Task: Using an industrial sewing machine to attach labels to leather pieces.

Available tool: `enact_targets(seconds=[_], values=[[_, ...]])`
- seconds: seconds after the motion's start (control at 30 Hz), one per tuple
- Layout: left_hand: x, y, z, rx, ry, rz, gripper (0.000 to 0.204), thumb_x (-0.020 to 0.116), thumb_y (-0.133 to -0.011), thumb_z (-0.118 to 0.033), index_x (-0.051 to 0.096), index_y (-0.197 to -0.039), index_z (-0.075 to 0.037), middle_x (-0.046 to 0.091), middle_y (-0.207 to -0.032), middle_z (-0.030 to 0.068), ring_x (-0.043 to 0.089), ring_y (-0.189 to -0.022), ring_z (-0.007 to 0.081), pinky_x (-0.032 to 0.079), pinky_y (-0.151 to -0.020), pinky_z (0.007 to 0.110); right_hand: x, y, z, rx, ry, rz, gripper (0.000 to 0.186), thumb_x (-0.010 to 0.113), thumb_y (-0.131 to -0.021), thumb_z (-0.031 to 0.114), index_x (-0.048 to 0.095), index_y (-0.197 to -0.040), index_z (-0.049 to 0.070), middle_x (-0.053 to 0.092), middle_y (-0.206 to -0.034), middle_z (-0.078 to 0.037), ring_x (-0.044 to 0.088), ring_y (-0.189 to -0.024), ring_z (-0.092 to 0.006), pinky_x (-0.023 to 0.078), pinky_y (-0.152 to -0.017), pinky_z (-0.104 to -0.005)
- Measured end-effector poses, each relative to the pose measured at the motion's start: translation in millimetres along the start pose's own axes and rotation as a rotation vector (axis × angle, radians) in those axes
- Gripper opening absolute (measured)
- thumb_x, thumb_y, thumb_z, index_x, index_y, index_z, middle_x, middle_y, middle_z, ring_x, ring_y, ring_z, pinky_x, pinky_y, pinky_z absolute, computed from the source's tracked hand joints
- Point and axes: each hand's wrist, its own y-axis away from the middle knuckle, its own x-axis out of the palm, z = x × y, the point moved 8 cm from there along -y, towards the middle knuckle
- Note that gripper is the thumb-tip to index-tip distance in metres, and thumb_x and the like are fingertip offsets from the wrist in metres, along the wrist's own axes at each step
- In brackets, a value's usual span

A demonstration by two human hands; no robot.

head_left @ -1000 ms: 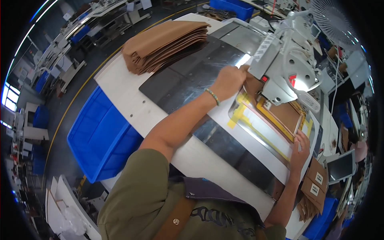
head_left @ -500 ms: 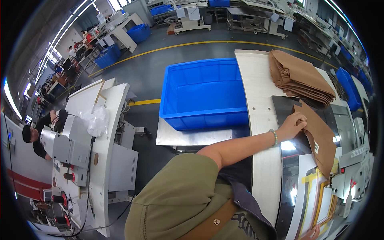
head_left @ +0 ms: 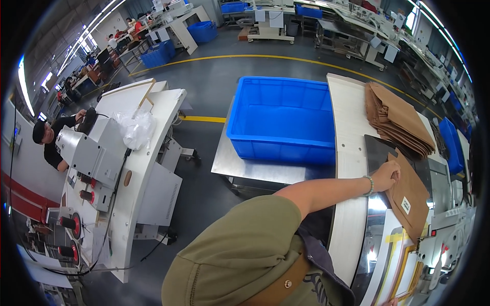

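My left hand (head_left: 386,176) reaches across to the right, its fingers closed on the left edge of a brown fabric panel (head_left: 416,196). A small white label (head_left: 406,205) shows on the panel. The panel lies slanted over a dark glossy work surface (head_left: 376,153), its lower end by a yellow-edged frame (head_left: 407,275). Just a sliver of my right hand (head_left: 392,302) shows at the bottom edge, near that frame; its fingers are mostly hidden. A sewing machine head (head_left: 439,250) stands right beside the frame.
A stack of brown fabric panels (head_left: 400,120) sits on the white table (head_left: 352,115). Left of it, a blue bin (head_left: 283,148) rests on a metal stand (head_left: 255,171). Farther left, a co-worker (head_left: 51,135) is at another machine (head_left: 87,158), with a plastic bag (head_left: 137,130) on its table.
My view has shifted, so the scene sits differently in it. The brown panel lies flatter, with its label more fully visible. My left hand still grips its edge. Less of my right hand shows.
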Motion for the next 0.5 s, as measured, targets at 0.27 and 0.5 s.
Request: enact_targets(seconds=[0.27,0.5], values=[[3.8,-3.0,6.7,0.043,-0.03,0.004,0.029,0.049,-0.077,0.015,0.067,-0.095,0.001,0.062,-0.138,0.0273,0.055,-0.139,0.0455,0.047,-0.113,0.043,-5.2,-8.8,31.1,-0.111,0.086,-0.018,0.028,0.076,-0.103,0.03,0.078,-0.102,0.002,0.08,-0.1,-0.017,0.077,-0.091,-0.0349,0.063,-0.084,-0.0444],[10.4,1.1,-4.2,-0.024,0.004,0.055,0.035,0.048,-0.078,0.017,0.068,-0.103,0.001,0.06,-0.146,0.0275,0.056,-0.137,0.0475,0.047,-0.114,0.042,-1.0,0.0,15.2,-0.012,0.137,0.057,0.035,0.073,-0.105,0.034,0.079,-0.105,0.0,0.079,-0.103,-0.02,0.076,-0.098,-0.0376,0.061,-0.089,-0.0478]])
